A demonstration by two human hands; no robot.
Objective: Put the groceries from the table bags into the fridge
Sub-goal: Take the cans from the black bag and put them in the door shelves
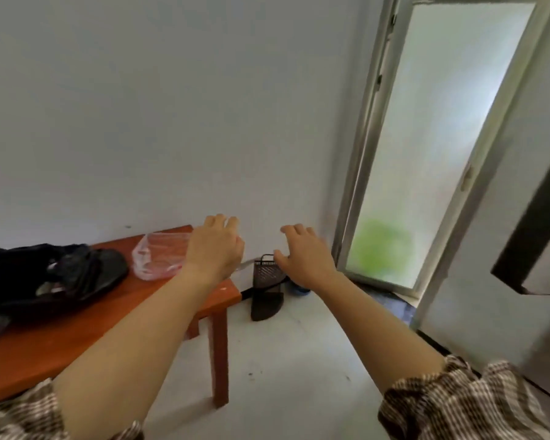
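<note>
- Head view: the left hand (215, 246) hovers at about 7 o'clock from the picture's centre. Its fingers are loosely spread and hold nothing, and it hangs just over the right edge of a clear plastic bag (158, 257).
- The right hand (305, 255) is at 5 o'clock, also relaxed, open and empty, above the floor.
- The clear bag lies near the far end of the orange table (77, 328). Black bags (61, 274) are slumped at its 9 o'clock, touching or nearly so.
- Neither bag's contents can be made out.
- A dark mesh basket (265, 274) stands on the floor at 3 o'clock of the table's corner.
- A grey panel (540, 236) at the frame's 3 o'clock may be the fridge door; I cannot tell.
- Progress, judged: no grocery is in hand and the bags lie on the table, so fetching and stowing are yet to be done.
</note>
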